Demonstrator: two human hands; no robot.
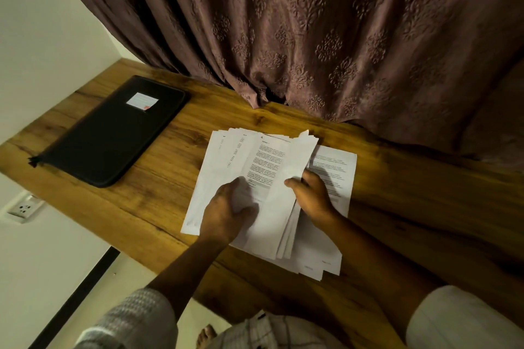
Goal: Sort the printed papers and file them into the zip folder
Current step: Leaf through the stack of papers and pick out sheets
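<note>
Printed papers (269, 161) form a fanned bundle in the middle of the tabletop (158, 195), raised a little along the right side. Their long axis runs from near to far with a slight lean to the right. The left hand (226, 207) grips the bundle at its near-left part, fingers curled over the sheets. The right hand (312, 198) pinches the right edge of the upper sheets, thumb on top and fingers tucked beneath. A few flat sheets (337, 161) lie on the wood to the right, partly under the bundle and under the right hand.

The zip folder (113, 136) lies well apart, to the far left of both hands. It is black with a small pale label on its cover, and it looks closed, though the zip is too dark to read. Its long axis slants from near left to far right. The left hand is the nearer one to it, so opening the folder would probably fall to that hand while the right keeps the papers. Sorting seems to be the step in hand, with filing not yet begun.
</note>
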